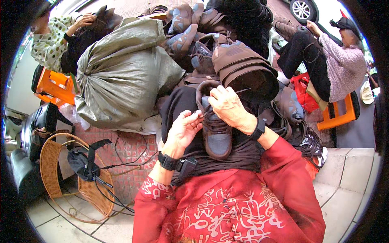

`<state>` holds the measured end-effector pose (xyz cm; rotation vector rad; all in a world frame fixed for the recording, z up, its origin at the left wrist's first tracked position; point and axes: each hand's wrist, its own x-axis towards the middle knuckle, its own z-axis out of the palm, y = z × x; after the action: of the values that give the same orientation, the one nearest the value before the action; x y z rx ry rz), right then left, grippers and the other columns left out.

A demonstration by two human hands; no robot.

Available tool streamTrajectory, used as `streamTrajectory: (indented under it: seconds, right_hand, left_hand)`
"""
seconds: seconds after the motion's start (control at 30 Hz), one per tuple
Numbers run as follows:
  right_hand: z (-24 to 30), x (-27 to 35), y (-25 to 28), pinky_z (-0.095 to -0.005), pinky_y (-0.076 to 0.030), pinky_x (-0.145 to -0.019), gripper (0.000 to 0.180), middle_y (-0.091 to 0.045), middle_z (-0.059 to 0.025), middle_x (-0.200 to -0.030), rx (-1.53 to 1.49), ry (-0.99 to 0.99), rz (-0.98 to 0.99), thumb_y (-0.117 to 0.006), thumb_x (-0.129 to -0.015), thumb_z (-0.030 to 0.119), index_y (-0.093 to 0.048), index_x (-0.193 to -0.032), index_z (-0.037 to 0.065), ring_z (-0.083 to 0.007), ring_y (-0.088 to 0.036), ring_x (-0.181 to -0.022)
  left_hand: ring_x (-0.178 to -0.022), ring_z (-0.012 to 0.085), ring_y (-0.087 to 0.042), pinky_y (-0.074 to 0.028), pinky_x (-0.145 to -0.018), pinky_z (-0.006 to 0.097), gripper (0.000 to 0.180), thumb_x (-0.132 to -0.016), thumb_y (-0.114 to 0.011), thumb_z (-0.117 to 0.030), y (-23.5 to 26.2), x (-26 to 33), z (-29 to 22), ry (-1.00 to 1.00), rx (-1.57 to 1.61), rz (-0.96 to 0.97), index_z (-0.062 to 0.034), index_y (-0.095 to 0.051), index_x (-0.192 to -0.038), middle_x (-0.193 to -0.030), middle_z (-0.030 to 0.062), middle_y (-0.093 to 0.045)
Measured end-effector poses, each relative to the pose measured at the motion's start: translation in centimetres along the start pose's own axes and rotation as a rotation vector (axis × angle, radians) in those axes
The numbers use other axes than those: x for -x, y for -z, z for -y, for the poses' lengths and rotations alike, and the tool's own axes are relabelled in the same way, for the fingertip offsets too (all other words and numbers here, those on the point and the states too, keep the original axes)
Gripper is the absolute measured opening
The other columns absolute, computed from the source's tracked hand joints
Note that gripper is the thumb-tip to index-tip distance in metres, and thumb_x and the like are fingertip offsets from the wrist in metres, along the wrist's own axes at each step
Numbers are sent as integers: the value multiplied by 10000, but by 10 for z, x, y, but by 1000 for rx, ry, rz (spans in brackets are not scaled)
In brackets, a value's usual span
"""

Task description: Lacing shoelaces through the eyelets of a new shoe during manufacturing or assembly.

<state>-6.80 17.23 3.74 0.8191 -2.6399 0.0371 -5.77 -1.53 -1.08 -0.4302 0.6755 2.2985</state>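
Resting on a dark-clad lap (172, 108), toe toward the red top (227, 206), a brown shoe (218, 142) is flanked by two hands. The left hand (184, 128) is curled at the shoe's left edge, thumb and fingers pinched; what they hold cannot be told. By the right hand (229, 107), closed above the tongue, a thin lace (244, 90) is gripped. Farther left, a wicker chair (50, 166) is hung with a black pouch (82, 164). Beyond, a grey-green sack (123, 77) and heaped brown shoes (184, 38) are set between a dotted-sleeved co-worker (49, 45) and another co-worker (343, 62). Farthest, a car wheel (302, 9) is seen.
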Motion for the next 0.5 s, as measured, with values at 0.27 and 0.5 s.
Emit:
streamTrajectory:
  seconds: [0.27, 0.5]
  right_hand:
    - [5, -1, -1, -323, -390, -611, 69, -498, -55, -775, 11, -24, -20, -542, -684, 150, -533, -706, 85, -202, -505, -785]
    - [-36, 7, 37, -350, -425, -620, 140, -576, -99, -834, 3, -304, -222, -577, -644, 40, -559, -782, 31, -259, -551, -729]
  left_hand:
    - [-977, 268, -568, -449, -825, 387, 107, -744, -590, -14, 3, -7, 7, -60, 292, 128, -95, -544, -796, -920, 90, -615]
    - [-989, 322, -560, -474, -847, 408, 141, -790, -573, -34, 3, 17, -5, -141, -109, -58, -47, -503, -912, -1026, 185, -574]
